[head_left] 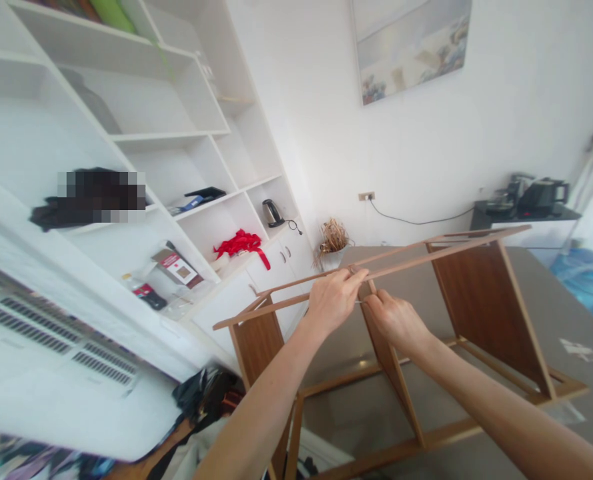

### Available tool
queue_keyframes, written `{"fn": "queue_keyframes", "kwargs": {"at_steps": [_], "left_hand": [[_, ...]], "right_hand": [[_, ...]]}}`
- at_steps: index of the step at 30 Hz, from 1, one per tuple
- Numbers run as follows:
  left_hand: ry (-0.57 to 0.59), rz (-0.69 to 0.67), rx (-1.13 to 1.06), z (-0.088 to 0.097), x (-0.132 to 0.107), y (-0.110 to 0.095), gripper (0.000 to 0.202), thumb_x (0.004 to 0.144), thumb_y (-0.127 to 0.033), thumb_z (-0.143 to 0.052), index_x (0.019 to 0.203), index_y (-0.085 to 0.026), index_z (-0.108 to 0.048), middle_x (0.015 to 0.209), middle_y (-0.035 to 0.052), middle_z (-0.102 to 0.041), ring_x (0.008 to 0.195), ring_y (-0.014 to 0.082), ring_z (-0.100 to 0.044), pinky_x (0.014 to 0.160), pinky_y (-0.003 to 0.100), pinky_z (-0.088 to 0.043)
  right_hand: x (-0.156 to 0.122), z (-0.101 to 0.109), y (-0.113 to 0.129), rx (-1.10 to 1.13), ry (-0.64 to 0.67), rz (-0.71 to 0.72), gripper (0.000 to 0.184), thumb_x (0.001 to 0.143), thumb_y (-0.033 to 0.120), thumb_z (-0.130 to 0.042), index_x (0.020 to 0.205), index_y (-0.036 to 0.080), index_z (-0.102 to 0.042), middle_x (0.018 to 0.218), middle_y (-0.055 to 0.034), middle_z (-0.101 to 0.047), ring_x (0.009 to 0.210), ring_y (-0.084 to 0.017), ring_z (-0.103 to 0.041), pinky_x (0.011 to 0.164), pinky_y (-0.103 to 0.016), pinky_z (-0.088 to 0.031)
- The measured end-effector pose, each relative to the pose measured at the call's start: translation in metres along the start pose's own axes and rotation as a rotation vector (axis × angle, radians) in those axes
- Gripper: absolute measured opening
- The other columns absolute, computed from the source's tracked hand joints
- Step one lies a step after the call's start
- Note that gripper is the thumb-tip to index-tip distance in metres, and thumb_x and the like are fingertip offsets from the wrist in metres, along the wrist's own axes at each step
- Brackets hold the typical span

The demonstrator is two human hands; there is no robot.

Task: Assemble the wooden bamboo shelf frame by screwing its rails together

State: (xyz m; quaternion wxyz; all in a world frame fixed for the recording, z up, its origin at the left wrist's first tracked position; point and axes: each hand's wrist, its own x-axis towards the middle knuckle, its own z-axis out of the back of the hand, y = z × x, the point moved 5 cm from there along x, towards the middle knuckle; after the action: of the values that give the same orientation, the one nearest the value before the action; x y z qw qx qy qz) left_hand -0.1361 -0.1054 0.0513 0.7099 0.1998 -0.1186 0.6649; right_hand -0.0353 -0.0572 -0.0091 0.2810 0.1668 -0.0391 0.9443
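A wooden shelf rack (456,259) lies on its side on the grey table, its boards standing upright between long rails. My left hand (332,297) is closed over the upper rail, near the top of the middle board (391,363). Just right of it, my right hand (393,321) has its fingers curled together against that same board. A thin, pale metal rod (359,302) pokes out from its fingertips toward my left hand; the rest of it is hidden. Another board (489,300) stands to the right, and an end board (256,340) to the left.
The grey table (566,320) extends right, with white scraps on it. White wall shelves (176,137) at left hold a kettle (273,213), red ribbon (241,243) and a bottle (149,293). A dried plant (333,240) stands behind. Dark bags (209,393) lie below left.
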Motion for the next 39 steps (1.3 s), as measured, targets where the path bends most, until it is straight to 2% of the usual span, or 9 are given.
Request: {"fn": "queue_keyframes", "kwargs": {"at_steps": [3, 5, 8, 11, 15, 19, 22, 27, 39], "left_hand": [[-0.042, -0.009, 0.016, -0.007, -0.004, 0.004, 0.035, 0.098, -0.029, -0.037, 0.128, -0.029, -0.054, 0.086, 0.003, -0.062, 0.075, 0.0151, -0.058, 0.062, 0.026, -0.042], [-0.061, -0.053, -0.015, -0.014, -0.01, 0.007, 0.035, 0.098, -0.028, -0.037, 0.127, -0.029, -0.054, 0.083, 0.0026, -0.061, 0.073, 0.0147, -0.056, 0.063, 0.026, -0.042], [-0.08, -0.118, -0.094, -0.025, -0.028, 0.012, 0.034, 0.097, -0.025, -0.038, 0.126, -0.029, -0.055, 0.088, 0.0029, -0.061, 0.079, 0.0143, -0.056, 0.069, 0.027, -0.043], [-0.085, -0.129, -0.149, -0.035, -0.051, 0.014, 0.033, 0.096, -0.022, -0.039, 0.123, -0.029, -0.058, 0.092, 0.0033, -0.061, 0.082, 0.0146, -0.055, 0.072, 0.029, -0.042], [-0.1, -0.072, -0.208, -0.04, -0.069, 0.009, 0.033, 0.095, -0.022, -0.041, 0.123, -0.028, -0.058, 0.097, 0.005, -0.061, 0.088, 0.0169, -0.055, 0.076, 0.033, -0.04], [-0.072, 0.018, -0.242, -0.038, -0.067, 0.003, 0.036, 0.091, -0.04, -0.049, 0.122, -0.025, -0.058, 0.094, 0.0057, -0.06, 0.088, 0.0203, -0.053, 0.078, 0.036, -0.039], [-0.061, 0.076, -0.241, -0.037, -0.064, 0.002, 0.033, 0.092, -0.043, -0.048, 0.118, -0.026, -0.06, 0.09, 0.0043, -0.06, 0.086, 0.0199, -0.053, 0.075, 0.035, -0.037], [-0.069, 0.097, -0.243, -0.038, -0.065, 0.004, 0.031, 0.091, -0.045, -0.049, 0.113, -0.026, -0.061, 0.089, 0.0038, -0.06, 0.085, 0.0198, -0.053, 0.073, 0.035, -0.035], [-0.14, 0.121, -0.297, -0.043, -0.067, 0.009, 0.031, 0.087, -0.046, -0.055, 0.101, -0.019, -0.06, 0.085, 0.0048, -0.063, 0.082, 0.0212, -0.055, 0.073, 0.036, -0.035]], "right_hand": [[-0.002, -0.009, 0.002, 0.036, 0.004, -0.053, 0.02, 0.089, 0.009, -0.041, 0.092, 0.016, -0.06, 0.086, -0.0088, -0.061, 0.066, -0.016, -0.061, 0.052, -0.024, -0.035], [-0.014, -0.009, 0.003, 0.126, -0.003, -0.067, 0.022, 0.091, 0.014, -0.041, 0.092, 0.018, -0.063, 0.094, -0.0091, -0.063, 0.069, -0.015, -0.062, 0.052, -0.024, -0.036], [-0.04, 0.006, 0.001, 0.349, -0.018, -0.02, 0.029, 0.095, 0.025, -0.038, 0.092, 0.022, -0.066, 0.111, -0.0077, -0.062, 0.075, -0.014, -0.062, 0.059, -0.024, -0.041], [-0.05, 0.028, -0.008, 0.575, 0.079, 0.027, 0.03, 0.094, 0.033, -0.041, 0.087, 0.023, -0.068, 0.086, -0.003, -0.066, 0.071, -0.013, -0.06, 0.065, -0.024, -0.043], [-0.023, 0.049, -0.024, 0.696, 0.15, -0.011, 0.024, 0.089, 0.032, -0.048, 0.085, 0.023, -0.069, 0.077, 0.0008, -0.066, 0.068, -0.012, -0.058, 0.063, -0.022, -0.041], [0.01, 0.047, -0.024, 0.609, 0.225, 0.061, 0.02, 0.083, 0.022, -0.051, 0.074, 0.021, -0.068, 0.063, 0.0021, -0.063, 0.058, -0.011, -0.052, 0.054, -0.022, -0.035], [0.021, 0.041, -0.019, 0.522, 0.232, 0.13, 0.022, 0.084, 0.023, -0.05, 0.071, 0.019, -0.067, 0.062, 0.001, -0.062, 0.057, -0.011, -0.05, 0.053, -0.022, -0.033], [0.026, 0.037, -0.005, 0.495, 0.23, 0.265, 0.027, 0.091, 0.029, -0.046, 0.082, 0.019, -0.07, 0.079, -0.0035, -0.068, 0.07, -0.014, -0.058, 0.063, -0.023, -0.038], [0.035, 0.04, 0.017, 0.256, 0.324, 0.42, 0.033, 0.095, 0.03, -0.041, 0.084, 0.018, -0.07, 0.079, -0.006, -0.067, 0.072, -0.016, -0.061, 0.06, -0.024, -0.036]]}}
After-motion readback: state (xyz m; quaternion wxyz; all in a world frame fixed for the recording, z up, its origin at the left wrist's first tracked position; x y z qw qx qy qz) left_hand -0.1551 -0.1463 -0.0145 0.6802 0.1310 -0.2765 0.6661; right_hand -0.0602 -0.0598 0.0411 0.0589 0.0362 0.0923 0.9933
